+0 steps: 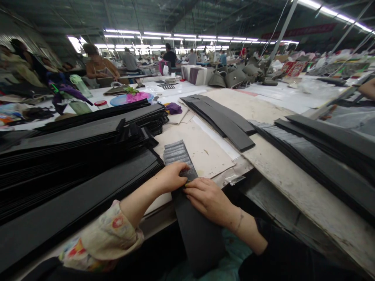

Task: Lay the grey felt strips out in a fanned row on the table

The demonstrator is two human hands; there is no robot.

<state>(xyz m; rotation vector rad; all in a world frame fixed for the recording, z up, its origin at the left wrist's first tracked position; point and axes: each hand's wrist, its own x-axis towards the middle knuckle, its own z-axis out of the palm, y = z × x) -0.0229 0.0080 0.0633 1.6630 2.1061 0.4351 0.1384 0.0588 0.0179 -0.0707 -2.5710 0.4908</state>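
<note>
A long dark grey strip [195, 222] runs from my lap up onto the table edge. Its far end shows a lighter grey, ribbed section [176, 151]. My left hand [174, 176] is closed on the strip from the left, just below the ribs, with the thumb and fingers bent over it. From the right, my right hand [208, 200] grips the same strip slightly nearer to me, its fingers together on the top face. The fingertips of both hands almost meet in the middle, and what lies under them is hidden.
Thick stacks of black strips [88, 160] lie to the left. More grey strips [222, 117] rest ahead, and another stack [316, 156] is on the right board. Behind are a blue basin [117, 100], a green bottle [81, 86] and bags [234, 77]. Several people work farther back.
</note>
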